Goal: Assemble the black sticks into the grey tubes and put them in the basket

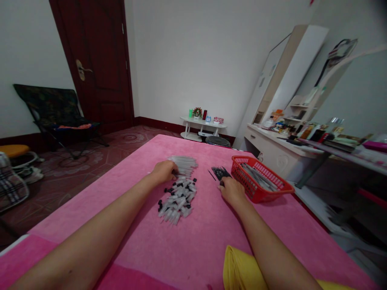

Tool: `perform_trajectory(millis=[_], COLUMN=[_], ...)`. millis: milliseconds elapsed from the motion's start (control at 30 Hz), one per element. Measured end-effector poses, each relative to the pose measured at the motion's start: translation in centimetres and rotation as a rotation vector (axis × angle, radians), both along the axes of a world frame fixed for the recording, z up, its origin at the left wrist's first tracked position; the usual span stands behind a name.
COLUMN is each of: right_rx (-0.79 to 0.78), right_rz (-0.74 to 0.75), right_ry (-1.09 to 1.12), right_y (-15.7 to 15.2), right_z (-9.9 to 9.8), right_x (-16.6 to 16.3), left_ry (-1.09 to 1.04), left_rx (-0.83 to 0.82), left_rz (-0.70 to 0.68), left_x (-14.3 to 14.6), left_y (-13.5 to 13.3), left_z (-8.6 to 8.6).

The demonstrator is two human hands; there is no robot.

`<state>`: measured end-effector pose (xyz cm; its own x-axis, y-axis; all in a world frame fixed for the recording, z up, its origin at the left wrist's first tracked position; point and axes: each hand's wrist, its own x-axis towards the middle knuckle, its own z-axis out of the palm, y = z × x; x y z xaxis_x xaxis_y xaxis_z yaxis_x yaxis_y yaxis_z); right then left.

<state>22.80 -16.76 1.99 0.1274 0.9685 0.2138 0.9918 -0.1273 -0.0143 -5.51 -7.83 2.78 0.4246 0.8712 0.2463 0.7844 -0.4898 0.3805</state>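
My left hand [165, 171] rests at the near left end of a row of long, clear plastic tubes [186, 164], its fingers curled in against them. What those fingers hold, if anything, is hidden. Just below lies a heap of short translucent plastic pieces [178, 201], with small black caps [194, 180] scattered among them. On the right, my right hand [232, 190] reaches to a pile of thin black sticks [220, 172]. Its fingertips are pinched together at the pile's near edge, and anything between them is too small to make out.
A red plastic basket [266, 197] holding long grey-white sticks [261, 177] stands right of my right hand. Folded yellow cloth [242, 268] lies under my right forearm. Pink cloth [208, 229] covers the table. Beyond are a camouflage chair [57, 106] and a cluttered dressing table [278, 151].
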Motion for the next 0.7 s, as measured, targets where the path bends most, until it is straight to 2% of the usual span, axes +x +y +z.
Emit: perform_trajectory(millis=[200, 400, 700], right_rx=[0.032, 0.188, 0.179], right_rz=[-0.015, 0.205, 0.241], right_ry=[0.09, 0.296, 0.285], right_y=[-0.1, -0.3, -0.5], right_z=[1.2, 2.1, 2.3], right_x=[0.3, -0.4, -0.7], left_ry=[-0.082, -0.035, 0.005], left_rx=[-0.015, 0.03, 0.024], left_rz=[0.031, 0.026, 0.027], left_x=[-0.3, -0.6, -0.7], left_y=[0.3, 0.4, 0.5], left_z=[0.1, 0.1, 0.3])
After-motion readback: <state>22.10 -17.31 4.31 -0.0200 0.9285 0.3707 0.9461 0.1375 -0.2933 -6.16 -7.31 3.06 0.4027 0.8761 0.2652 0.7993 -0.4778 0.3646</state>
